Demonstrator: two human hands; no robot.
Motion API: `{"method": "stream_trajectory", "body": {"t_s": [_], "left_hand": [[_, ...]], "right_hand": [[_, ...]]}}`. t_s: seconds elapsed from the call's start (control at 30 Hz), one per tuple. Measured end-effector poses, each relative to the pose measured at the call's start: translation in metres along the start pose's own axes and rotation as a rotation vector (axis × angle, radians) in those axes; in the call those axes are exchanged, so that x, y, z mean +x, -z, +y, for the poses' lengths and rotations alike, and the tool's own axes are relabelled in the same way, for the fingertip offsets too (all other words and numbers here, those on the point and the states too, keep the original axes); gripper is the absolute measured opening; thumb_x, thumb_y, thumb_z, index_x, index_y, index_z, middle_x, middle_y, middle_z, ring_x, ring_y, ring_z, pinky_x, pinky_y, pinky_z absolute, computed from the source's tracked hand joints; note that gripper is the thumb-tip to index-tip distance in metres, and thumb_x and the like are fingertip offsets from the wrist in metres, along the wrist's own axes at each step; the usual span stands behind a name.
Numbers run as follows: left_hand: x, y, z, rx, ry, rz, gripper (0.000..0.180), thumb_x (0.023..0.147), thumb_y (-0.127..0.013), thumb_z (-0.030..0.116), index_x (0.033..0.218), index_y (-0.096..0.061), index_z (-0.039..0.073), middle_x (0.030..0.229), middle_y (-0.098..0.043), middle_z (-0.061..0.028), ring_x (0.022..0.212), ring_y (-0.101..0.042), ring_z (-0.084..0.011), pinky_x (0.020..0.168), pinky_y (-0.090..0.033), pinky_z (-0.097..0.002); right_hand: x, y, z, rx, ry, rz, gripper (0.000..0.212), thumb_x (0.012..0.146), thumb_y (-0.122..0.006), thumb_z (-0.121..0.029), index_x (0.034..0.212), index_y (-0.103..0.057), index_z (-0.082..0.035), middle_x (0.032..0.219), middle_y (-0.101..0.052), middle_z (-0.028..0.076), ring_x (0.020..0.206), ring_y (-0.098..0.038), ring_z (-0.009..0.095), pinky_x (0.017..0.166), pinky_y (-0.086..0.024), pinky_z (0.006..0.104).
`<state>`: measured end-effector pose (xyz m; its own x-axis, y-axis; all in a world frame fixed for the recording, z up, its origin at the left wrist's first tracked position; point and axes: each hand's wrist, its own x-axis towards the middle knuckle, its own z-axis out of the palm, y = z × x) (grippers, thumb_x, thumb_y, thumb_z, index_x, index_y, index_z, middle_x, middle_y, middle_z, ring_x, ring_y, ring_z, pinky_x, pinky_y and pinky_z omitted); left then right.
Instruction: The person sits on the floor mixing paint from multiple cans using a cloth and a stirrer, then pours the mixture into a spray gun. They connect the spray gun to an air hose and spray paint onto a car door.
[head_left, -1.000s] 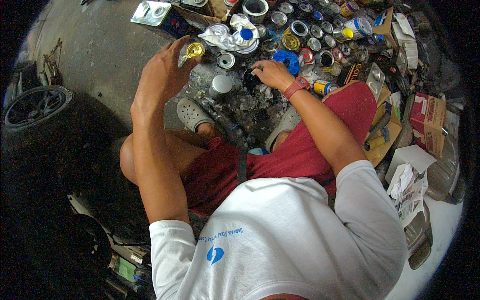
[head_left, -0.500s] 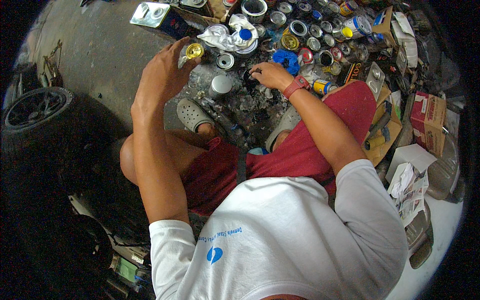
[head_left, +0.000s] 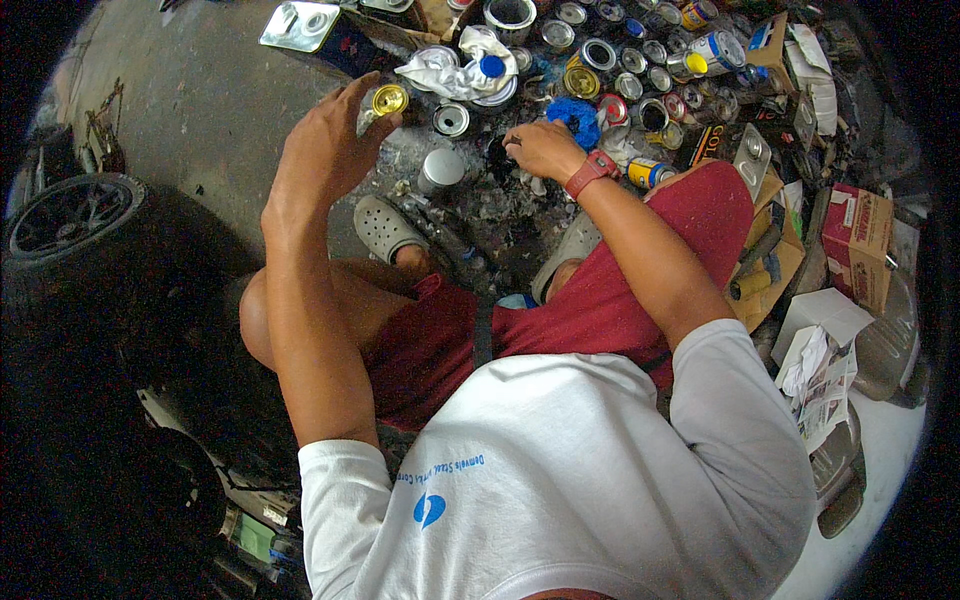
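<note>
Head view: left hand (head_left: 325,145) at a gold can (head_left: 390,100), right hand (head_left: 545,150) low among the cans

Looking down from my remote post, I see both bare hands reaching forward over a littered floor (head_left: 215,90). The left grip is spread, thumb and fingers well apart, with the gold can right at the gap between their tips; I cannot tell whether the skin presses on its wall. The right grip is curled, its fingertips bent downward over a dark patch, and I cannot make out whether anything is pinched there. A red watch (head_left: 592,172) sits on that wrist.

Between the hands I have a silver-rimmed can (head_left: 451,121), and nearer the body an upright can with a pale grey top (head_left: 442,170). Beyond these lies a crumpled white cloth (head_left: 435,72) with a blue cap (head_left: 491,67) beside it. A bright blue crumpled bundle (head_left: 574,118) lies just past the right hand, and many more cans crowd the area farther to the right.

I also have a rectangular tin (head_left: 301,27) standing beyond the left hand, a wheel (head_left: 80,215) off to the left, and a red-and-brown carton (head_left: 857,245) at the right. Two grey clogs (head_left: 388,228) show below the hands.
</note>
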<state>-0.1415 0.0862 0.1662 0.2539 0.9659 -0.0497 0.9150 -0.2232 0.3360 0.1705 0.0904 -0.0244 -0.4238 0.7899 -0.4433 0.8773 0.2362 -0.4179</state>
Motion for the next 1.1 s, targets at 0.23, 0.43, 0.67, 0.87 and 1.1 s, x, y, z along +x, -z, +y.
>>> {"method": "stream_trajectory", "body": {"t_s": [0.23, 0.43, 0.67, 0.87, 1.1], "left_hand": [[-0.001, 0.001, 0.003, 0.003, 0.013, 0.005, 0.054, 0.102, -0.073, 0.038, 0.147, -0.064, 0.010, 0.139, -0.071, -0.0227, 0.127, -0.067, -0.0435, 0.108, -0.054, -0.0510], [-0.002, 0.002, 0.005, 0.003, 0.022, 0.004, 0.053, 0.101, -0.074, 0.038, 0.147, -0.064, 0.012, 0.139, -0.071, -0.0222, 0.128, -0.067, -0.0436, 0.108, -0.054, -0.0509], [-0.001, 0.001, 0.002, -0.024, -0.015, 0.027, 0.051, 0.101, -0.074, 0.037, 0.146, -0.065, 0.013, 0.138, -0.071, -0.0224, 0.127, -0.067, -0.0438, 0.107, -0.055, -0.0511], [-0.002, 0.001, 0.001, -0.015, -0.019, 0.023, 0.051, 0.101, -0.074, 0.036, 0.146, -0.065, 0.012, 0.137, -0.071, -0.0230, 0.127, -0.067, -0.0441, 0.106, -0.055, -0.0515], [0.000, 0.000, 0.002, -0.017, -0.012, 0.020, 0.051, 0.101, -0.074, 0.036, 0.146, -0.065, 0.012, 0.137, -0.071, -0.0236, 0.127, -0.067, -0.0443, 0.106, -0.055, -0.0512]], "right_hand": [[-0.003, 0.001, -0.007, 0.093, 0.038, 0.060, 0.031, 0.102, -0.062, -0.034, 0.121, -0.081, -0.018, 0.118, -0.080, 0.016, 0.116, -0.071, 0.041, 0.102, -0.050, 0.0561], [-0.002, 0.004, -0.005, -0.046, -0.009, 0.026, 0.032, 0.102, -0.063, -0.034, 0.123, -0.080, -0.018, 0.118, -0.080, 0.016, 0.116, -0.072, 0.040, 0.102, -0.050, 0.0562], [-0.002, -0.006, -0.003, 0.096, 0.063, 0.075, 0.031, 0.100, -0.063, -0.036, 0.117, -0.081, -0.019, 0.116, -0.080, 0.015, 0.114, -0.073, 0.039, 0.098, -0.050, 0.0579], [-0.001, 0.001, -0.001, -0.003, 0.005, 0.076, 0.032, 0.101, -0.063, -0.035, 0.122, -0.080, -0.019, 0.120, -0.079, 0.016, 0.118, -0.071, 0.040, 0.102, -0.049, 0.0577], [-0.003, 0.003, -0.009, -0.023, -0.008, -0.026, 0.032, 0.103, -0.061, -0.034, 0.123, -0.080, -0.018, 0.118, -0.079, 0.016, 0.118, -0.070, 0.039, 0.102, -0.050, 0.0565]]}}
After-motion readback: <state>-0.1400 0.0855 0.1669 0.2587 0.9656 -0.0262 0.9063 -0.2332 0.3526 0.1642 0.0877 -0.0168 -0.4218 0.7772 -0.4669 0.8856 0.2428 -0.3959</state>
